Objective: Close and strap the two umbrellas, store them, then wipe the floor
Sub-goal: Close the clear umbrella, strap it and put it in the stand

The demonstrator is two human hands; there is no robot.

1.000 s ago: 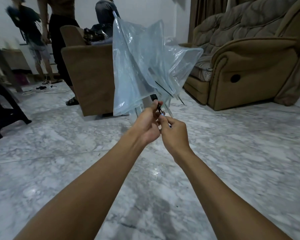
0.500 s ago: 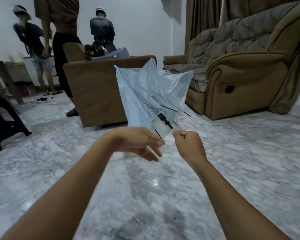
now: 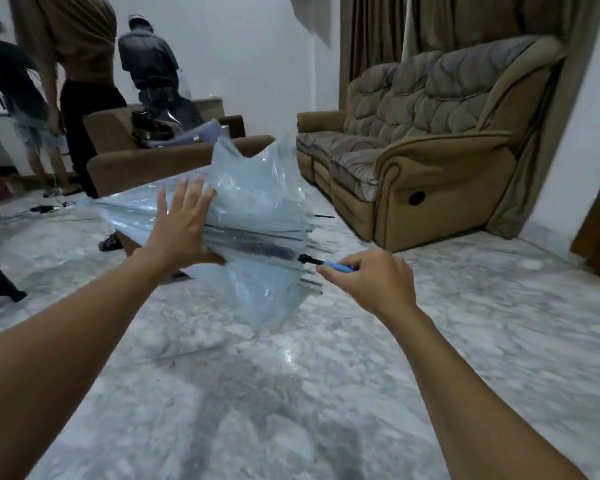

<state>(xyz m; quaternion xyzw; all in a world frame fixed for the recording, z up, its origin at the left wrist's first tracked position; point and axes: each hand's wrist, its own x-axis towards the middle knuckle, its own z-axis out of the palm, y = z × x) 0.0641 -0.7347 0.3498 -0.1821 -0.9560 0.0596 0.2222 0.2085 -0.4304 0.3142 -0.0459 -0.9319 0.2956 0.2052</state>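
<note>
While right hand [image 3: 374, 284] grips the blue handle [image 3: 340, 267], left hand [image 3: 182, 225] splayed flat on clear umbrella [image 3: 257, 216]

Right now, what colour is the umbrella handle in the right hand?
Bright blue handle, gripped by the right hand; the head view shows it.

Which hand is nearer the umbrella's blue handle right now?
Right. The right hand is closed around the blue handle, holding it. The left hand is open and flat against the clear canopy, farther up the umbrella from the handle.
</note>
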